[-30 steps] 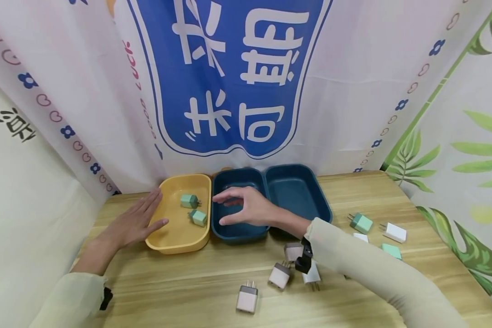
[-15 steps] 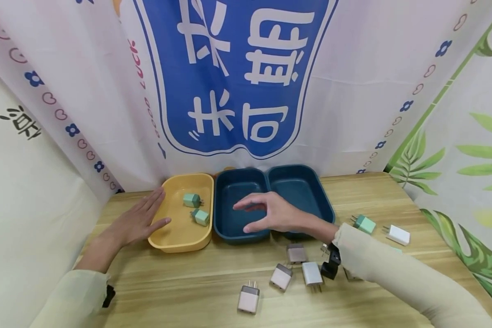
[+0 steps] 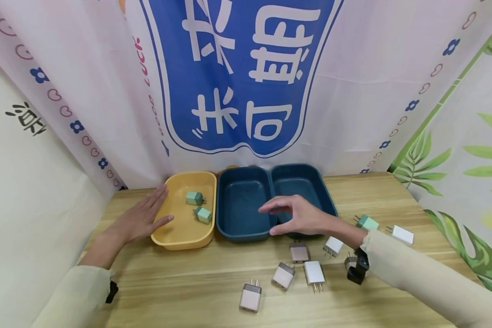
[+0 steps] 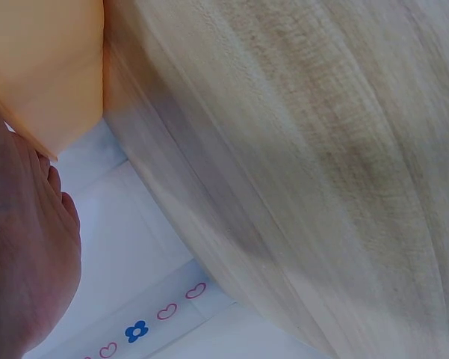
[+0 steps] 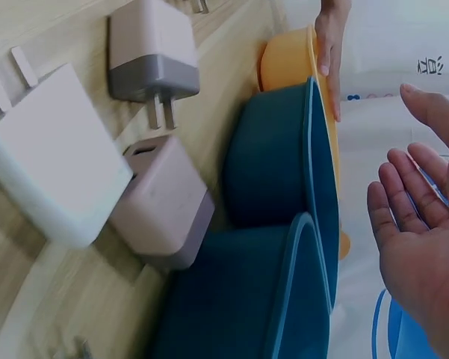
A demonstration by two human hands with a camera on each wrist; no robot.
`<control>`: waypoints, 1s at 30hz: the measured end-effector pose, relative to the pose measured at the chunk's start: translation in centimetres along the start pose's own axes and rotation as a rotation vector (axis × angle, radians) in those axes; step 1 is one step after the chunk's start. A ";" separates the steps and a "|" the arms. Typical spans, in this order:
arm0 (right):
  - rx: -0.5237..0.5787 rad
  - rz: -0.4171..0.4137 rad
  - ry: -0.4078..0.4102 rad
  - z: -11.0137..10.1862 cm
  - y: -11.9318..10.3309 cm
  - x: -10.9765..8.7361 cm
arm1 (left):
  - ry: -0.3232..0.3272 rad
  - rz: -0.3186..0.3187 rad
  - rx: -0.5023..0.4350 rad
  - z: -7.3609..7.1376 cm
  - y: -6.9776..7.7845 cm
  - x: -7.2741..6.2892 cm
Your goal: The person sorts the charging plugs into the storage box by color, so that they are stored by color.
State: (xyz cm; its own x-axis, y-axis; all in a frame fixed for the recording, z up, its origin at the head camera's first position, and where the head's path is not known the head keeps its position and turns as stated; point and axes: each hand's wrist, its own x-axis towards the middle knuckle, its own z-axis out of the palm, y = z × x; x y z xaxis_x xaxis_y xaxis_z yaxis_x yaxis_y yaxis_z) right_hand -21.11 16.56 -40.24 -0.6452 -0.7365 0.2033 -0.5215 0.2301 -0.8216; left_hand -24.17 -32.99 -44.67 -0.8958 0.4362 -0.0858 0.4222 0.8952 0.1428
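My left hand (image 3: 141, 216) rests against the left rim of the yellow bin (image 3: 176, 230), fingers straight and thumb over the edge. Inside that bin lie two green charger plugs, one behind (image 3: 194, 197) and one nearer (image 3: 203, 215). My right hand (image 3: 301, 215) hovers above the front of the two dark blue bins, the middle one (image 3: 243, 196) and the right one (image 3: 297, 186). Its fingers are loosely bent with nothing between them; the right wrist view shows the bare palm (image 5: 426, 232).
Pink-and-grey charger plugs (image 3: 251, 297) and white ones (image 3: 314, 273) lie scattered on the wooden table (image 3: 180, 291) before the bins. Farther right are a green plug (image 3: 367, 222) and another white plug (image 3: 402, 234). A printed curtain (image 3: 344, 114) hangs behind the bins.
My right hand has moved right, from over the middle blue bin towards the right blue bin, uncovering plugs on the table. The left hand stays on the yellow bin.
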 end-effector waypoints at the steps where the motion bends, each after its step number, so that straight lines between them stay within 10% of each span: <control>1: -0.005 0.002 0.003 -0.1 0.0 -0.3 | -0.001 0.001 0.000 0.0 0.0 0.0; 30: -0.058 0.080 -0.002 -5.8 2.1 -8.3 | 0.002 -0.001 0.000 0.1 -0.2 -0.1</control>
State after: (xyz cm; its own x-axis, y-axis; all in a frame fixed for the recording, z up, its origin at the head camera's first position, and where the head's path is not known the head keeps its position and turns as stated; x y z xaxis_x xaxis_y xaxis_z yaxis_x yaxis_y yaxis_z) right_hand -20.05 26.82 -40.54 -0.6849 -0.7157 0.1371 -0.4997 0.3244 -0.8031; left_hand -24.15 -33.18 -44.75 -0.8966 0.4349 -0.0837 0.4212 0.8957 0.1422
